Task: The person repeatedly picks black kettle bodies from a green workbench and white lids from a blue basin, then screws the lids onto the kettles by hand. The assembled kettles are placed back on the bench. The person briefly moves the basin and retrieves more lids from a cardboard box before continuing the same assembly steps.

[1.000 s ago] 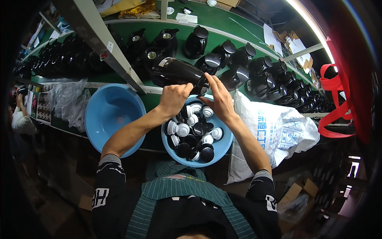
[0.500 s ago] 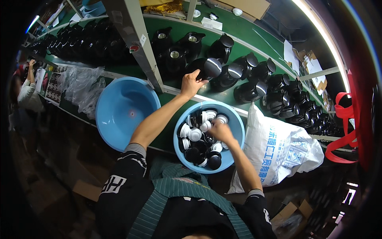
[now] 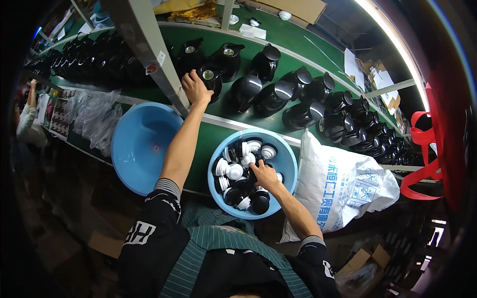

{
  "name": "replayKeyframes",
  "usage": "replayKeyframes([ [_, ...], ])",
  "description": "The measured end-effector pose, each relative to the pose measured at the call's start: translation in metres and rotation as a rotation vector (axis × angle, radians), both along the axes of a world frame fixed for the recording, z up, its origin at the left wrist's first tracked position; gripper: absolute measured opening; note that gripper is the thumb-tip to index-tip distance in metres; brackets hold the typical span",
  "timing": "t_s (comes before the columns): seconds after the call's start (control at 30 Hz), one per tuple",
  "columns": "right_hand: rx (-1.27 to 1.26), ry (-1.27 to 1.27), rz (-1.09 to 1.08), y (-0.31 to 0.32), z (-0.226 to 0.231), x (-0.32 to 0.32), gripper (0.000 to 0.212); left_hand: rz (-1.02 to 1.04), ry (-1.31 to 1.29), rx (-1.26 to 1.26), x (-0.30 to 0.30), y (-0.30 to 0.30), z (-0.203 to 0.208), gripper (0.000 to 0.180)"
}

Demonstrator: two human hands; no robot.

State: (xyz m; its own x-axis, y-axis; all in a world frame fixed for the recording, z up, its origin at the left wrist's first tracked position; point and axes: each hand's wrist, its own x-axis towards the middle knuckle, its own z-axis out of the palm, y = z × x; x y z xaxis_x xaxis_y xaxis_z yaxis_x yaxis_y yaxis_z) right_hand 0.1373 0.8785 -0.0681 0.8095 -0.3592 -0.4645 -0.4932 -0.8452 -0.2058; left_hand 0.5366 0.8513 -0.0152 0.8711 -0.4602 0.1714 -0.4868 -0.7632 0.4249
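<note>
My left hand is on a black jug with an uncovered round mouth, fingers curled at its near left side; part of the grip is hidden. Two more jugs without lids, one of them a black jug, stand just behind it. Over the light blue basin, my right hand reaches down with its fingers closed round a black-and-white stopper lid, which is mostly covered by the hand. Several such lids lie heaped there, among them a white-sided lid and a black-topped lid.
An upright metal post stands left of my left hand. A second blue basin sits left of the first. To the right slumps a white woven sack. Lidded black jugs line the green bench rightward; a red strap hangs there.
My left hand has moved left from a lidded jug to a jug with an uncovered mouth. My right hand stays in the basin among the lids, its fingers now lower. The whole view has shifted slightly.
</note>
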Motion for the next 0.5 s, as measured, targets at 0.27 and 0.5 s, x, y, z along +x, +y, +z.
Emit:
replayKeyframes([
  [0.27,0.139,-0.691,-0.560,-0.064,0.124,0.052,0.078,-0.183,0.174,-0.535,-0.027,0.018,-0.015,0.067],
  [0.5,0.258,-1.084,-0.292,-0.087,0.227,0.132,0.087,-0.575,-0.207,-0.509,-0.079,0.062,0.068,0.044],
])
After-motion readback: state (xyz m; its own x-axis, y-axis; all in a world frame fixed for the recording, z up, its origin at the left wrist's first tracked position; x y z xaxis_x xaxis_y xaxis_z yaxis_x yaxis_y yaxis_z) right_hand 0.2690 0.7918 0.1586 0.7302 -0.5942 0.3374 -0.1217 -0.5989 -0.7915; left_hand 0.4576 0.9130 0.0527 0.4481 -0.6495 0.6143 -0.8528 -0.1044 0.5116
